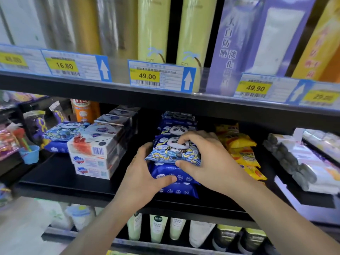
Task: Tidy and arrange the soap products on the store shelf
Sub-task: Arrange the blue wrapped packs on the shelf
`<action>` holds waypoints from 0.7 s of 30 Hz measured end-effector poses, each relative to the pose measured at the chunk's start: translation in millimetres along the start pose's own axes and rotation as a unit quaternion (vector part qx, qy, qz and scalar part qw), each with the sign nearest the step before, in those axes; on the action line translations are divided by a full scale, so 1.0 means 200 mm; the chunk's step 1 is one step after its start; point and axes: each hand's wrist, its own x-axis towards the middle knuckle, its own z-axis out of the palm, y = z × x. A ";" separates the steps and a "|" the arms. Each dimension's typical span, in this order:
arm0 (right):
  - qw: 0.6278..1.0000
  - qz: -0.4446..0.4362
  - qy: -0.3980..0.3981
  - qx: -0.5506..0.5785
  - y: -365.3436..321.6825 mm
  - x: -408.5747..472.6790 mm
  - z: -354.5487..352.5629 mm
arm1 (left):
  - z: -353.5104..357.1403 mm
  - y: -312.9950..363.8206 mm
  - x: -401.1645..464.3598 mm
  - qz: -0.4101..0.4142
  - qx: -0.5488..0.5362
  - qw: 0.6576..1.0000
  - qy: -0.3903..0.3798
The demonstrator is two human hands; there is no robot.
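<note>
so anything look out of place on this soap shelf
Yes: one blue panda pack lies left of the white boxed soap stack, apart from the main panda pile, whose top pack sits tilted in both hands.

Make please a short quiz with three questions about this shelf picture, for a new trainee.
1. True or false: both hands grip the top blue panda pack.
2. What lies directly right of the panda stack? A) yellow packs B) white soap boxes C) a blue cup
3. Which price shows on the tag above the panda stack?

Key:
1. True: left hand and right hand grip it.
2. A, the yellow packs.
3. 49.00, on the price tag.
</note>
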 end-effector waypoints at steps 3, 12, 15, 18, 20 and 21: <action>1.000 0.011 0.014 -0.021 -0.02 0.00 0.03 | 0.01 -0.01 0.00 -0.013 -0.021 1.000 0.007; 0.998 0.016 0.010 -0.054 -0.06 -0.02 0.06 | -0.02 0.00 -0.04 -0.020 -0.052 0.998 -0.016; 0.998 0.012 0.025 -0.055 -0.09 -0.07 0.07 | -0.06 -0.02 -0.07 -0.025 -0.071 0.997 -0.022; 0.996 -0.024 0.072 -0.039 -0.13 -0.09 0.07 | -0.13 -0.01 -0.11 -0.023 -0.074 0.997 -0.016; 0.991 -0.080 0.110 -0.016 -0.19 -0.06 0.08 | -0.20 -0.01 -0.15 -0.008 -0.070 0.997 -0.003; 0.987 -0.104 0.123 -0.005 -0.23 -0.04 0.10 | -0.25 -0.01 -0.18 0.004 -0.071 0.997 0.009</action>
